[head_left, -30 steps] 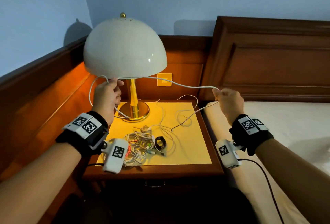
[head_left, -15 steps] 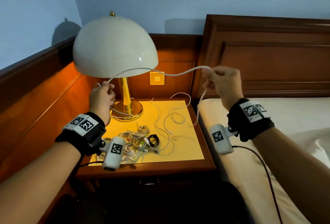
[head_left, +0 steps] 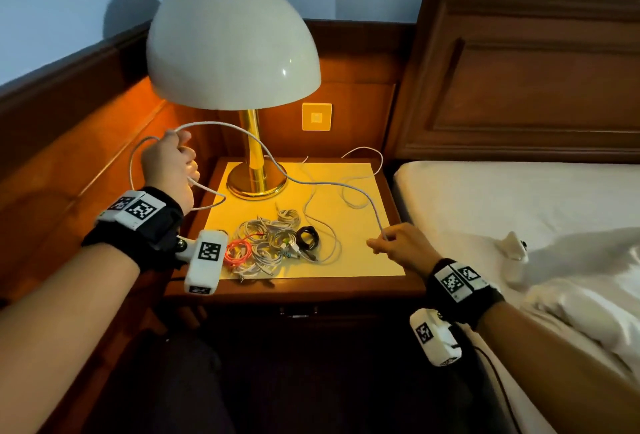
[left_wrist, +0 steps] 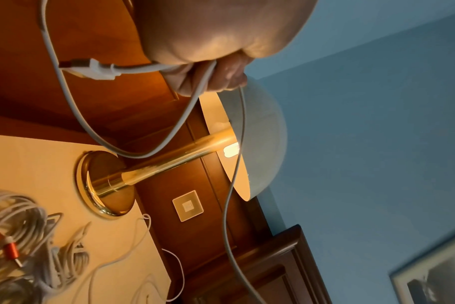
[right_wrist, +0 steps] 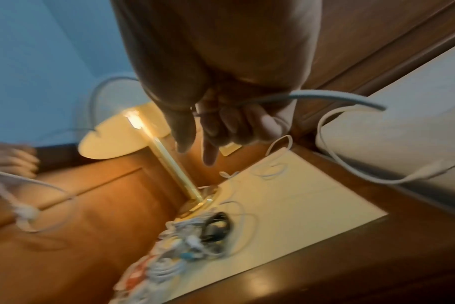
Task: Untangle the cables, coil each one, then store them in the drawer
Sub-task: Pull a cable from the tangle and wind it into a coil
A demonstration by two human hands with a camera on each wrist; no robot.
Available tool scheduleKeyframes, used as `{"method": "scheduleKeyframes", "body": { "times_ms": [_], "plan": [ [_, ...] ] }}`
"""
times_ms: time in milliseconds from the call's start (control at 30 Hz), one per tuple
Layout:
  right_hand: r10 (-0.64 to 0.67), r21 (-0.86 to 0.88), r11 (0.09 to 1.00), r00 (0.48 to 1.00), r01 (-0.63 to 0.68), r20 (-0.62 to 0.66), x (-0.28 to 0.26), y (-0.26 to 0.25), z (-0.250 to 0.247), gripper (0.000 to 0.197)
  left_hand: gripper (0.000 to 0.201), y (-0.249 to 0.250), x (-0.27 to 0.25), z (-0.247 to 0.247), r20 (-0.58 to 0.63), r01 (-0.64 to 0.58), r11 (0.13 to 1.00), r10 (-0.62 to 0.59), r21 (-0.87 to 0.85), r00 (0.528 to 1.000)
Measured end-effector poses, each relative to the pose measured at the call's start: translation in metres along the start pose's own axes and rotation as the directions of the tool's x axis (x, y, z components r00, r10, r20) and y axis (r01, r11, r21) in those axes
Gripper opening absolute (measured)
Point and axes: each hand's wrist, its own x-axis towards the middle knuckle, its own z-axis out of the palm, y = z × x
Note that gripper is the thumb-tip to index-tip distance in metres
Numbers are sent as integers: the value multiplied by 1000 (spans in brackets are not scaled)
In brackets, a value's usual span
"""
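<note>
Bedside, from the head view: left hand [head_left: 169,165] grips loops of white cable [head_left: 298,181] beside the lamp [head_left: 232,46]; right hand [head_left: 401,246], lower than half a second ago, pinches it over the nightstand [head_left: 388,290]. Left wrist view: plug [left_wrist: 91,69] dangles under curled fingers [left_wrist: 221,78]. Right wrist view: trailing end [right_wrist: 429,170] could snag the tangle [right_wrist: 195,242], I reckon.
</note>
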Motion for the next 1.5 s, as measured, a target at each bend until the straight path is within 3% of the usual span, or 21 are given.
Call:
{"method": "scheduleKeyframes", "body": {
  "times_ms": [200,267,333,400,467,567,667,767,867,967,1000,1133,1167,1233,1300,1333,1400,1500],
  "plan": [
    [-116,103,991,950,90,290,-40,-51,14,36,32,-23,-21,14,118,-51,977,27,207,993],
    [-150,40,989,939,145,311,-46,-57,17,34,32,-29,-36,18,217,-111,941,41,320,975],
    [-142,12,990,961,143,238,-50,-56,22,38,32,-33,-54,20,340,-172,889,19,425,940],
    [-116,159,983,985,95,127,-56,-52,28,60,32,-34,-74,19,486,-215,838,-67,501,872],
    [-85,328,942,995,66,43,-63,-48,36,67,33,-35,-94,18,603,-228,786,-219,575,768],
    [-55,478,876,998,69,-43,-71,-40,46,78,33,-43,-118,16,675,-225,740,-387,634,628],
    [-115,526,844,993,104,-13,-75,-40,58,91,31,-53,-131,12,702,-370,619,-463,693,541],
    [-129,529,844,991,94,30,-75,-40,71,76,30,-61,-136,7,705,-498,500,-523,709,480],
    [-82,472,878,997,74,-3,-74,-34,77,49,30,-69,-136,1,720,-375,625,-500,685,482],
    [-7,406,913,996,43,-90,-79,-27,79,62,33,-76,-136,-8,702,-268,699,-454,662,549],
    [-6,397,916,994,49,-109,-80,-26,79,69,33,-80,-138,-11,698,-253,706,-456,662,552],
    [-177,400,897,982,188,-66,-86,-33,84,87,36,-89,-150,-13,711,-206,708,-549,675,440],
    [-218,417,884,976,210,-29,-86,-35,87,84,36,-90,-152,-12,717,-209,708,-559,674,416],
    [-240,471,860,970,196,35,-84,-37,92,59,37,-93,-152,-11,732,-193,732,-545,653,408],
    [-234,530,832,970,162,70,-85,-41,92,22,36,-95,-148,-14,730,-169,762,-494,625,472],
    [-204,558,819,977,134,65,-85,-40,90,17,35,-95,-146,-16,722,-142,786,-459,602,518],
    [-122,636,767,992,85,14,-85,-37,83,25,35,-96,-141,-25,698,-38,846,-413,532,586],
    [-40,791,610,999,47,-29,-80,-25,69,26,37,-103,-132,-46,656,93,882,-411,462,633]
  ]
}}
